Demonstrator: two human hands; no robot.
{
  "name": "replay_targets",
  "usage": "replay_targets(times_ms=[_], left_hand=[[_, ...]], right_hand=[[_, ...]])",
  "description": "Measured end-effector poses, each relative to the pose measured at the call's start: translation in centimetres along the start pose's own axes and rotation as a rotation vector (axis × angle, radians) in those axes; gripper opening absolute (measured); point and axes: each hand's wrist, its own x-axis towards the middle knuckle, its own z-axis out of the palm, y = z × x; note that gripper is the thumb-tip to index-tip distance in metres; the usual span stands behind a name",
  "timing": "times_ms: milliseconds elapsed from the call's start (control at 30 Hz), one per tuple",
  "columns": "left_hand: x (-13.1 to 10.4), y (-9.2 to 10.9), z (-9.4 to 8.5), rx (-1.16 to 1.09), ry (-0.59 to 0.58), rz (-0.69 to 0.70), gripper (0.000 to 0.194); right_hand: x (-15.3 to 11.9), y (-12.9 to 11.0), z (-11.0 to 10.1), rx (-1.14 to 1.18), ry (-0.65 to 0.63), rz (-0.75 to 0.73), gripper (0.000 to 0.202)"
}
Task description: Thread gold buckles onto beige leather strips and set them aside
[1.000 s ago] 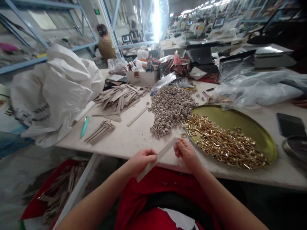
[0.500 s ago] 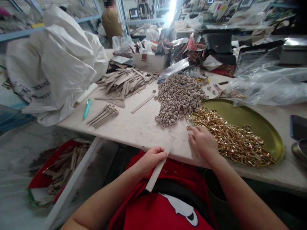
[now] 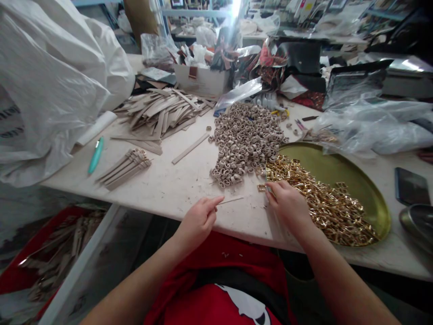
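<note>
Your left hand [image 3: 200, 220] has a narrow grip on a thin, flat, beige strip [image 3: 231, 200], held left of the round, olive-gold, shiny-rimmed tray [image 3: 341, 167]. The strip sits edge-on to the view, its free end pointing toward the tray, perhaps so that end stays clear of your fingers. Your right hand [image 3: 289, 203] is at the tray's near-left rim, finger and thumb drawn close together at a small, gold-coloured, open-framed metal buckle [image 3: 261, 187] just outside that rim. I cannot tell whether that grip pinches the buckle or merely touches it.

The tray holds a heap of shiny, gold-coloured metal pieces [image 3: 324, 207], its raised rim probably serving to stop them scattering across the pale, flat worktop [image 3: 162, 192]. The mound of small, beige, ring-shaped loops [image 3: 243, 140] lies against the tray's left side, likely so both kinds of part are within short reach. Farther left of the tray, the loose pile of long, flat, beige strips [image 3: 165, 113] and the fanned row of narrow, beige straps [image 3: 125, 169] lie apart, presumably to keep them from mixing.
</note>
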Motion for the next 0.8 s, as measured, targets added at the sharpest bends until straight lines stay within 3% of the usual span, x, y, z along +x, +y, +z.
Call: replay_targets(times_ms=[167,233,333,433,567,667,800], left_hand=[[-0.2,-0.2,1.4,0.004,-0.094,-0.027,0.041],[-0.7,0.0,1.6,-0.075,-0.130,-0.056,0.037],[-1.6,0.4,1.7,-0.288,-0.221,-0.207,0.034],[-2.4,0.9,2.0,-0.534,-0.246,-0.378,0.035],[-3.2,1.5,2.3,-0.792,-0.197,-0.489,0.032],[-3.8,1.7,2.3,-0.883,-0.172,-0.536,0.031],[-4.4,1.5,2.1,-0.885,-0.129,-0.536,0.028]], right_hand=[[2.0,-1.4,0.0,-0.143,-0.177,-0.075,0.016],[1.9,-1.3,0.1,-0.105,-0.240,-0.064,0.014],[1.1,-0.8,0.2,-0.043,-0.298,-0.064,0.012],[0.3,-0.6,0.2,-0.017,-0.273,-0.090,0.012],[0.4,-1.5,0.0,0.023,-0.126,-0.114,0.023],[1.5,-2.9,0.1,0.108,-0.037,-0.143,0.030],[2.8,-4.4,1.1,0.172,-0.060,-0.219,0.039]])
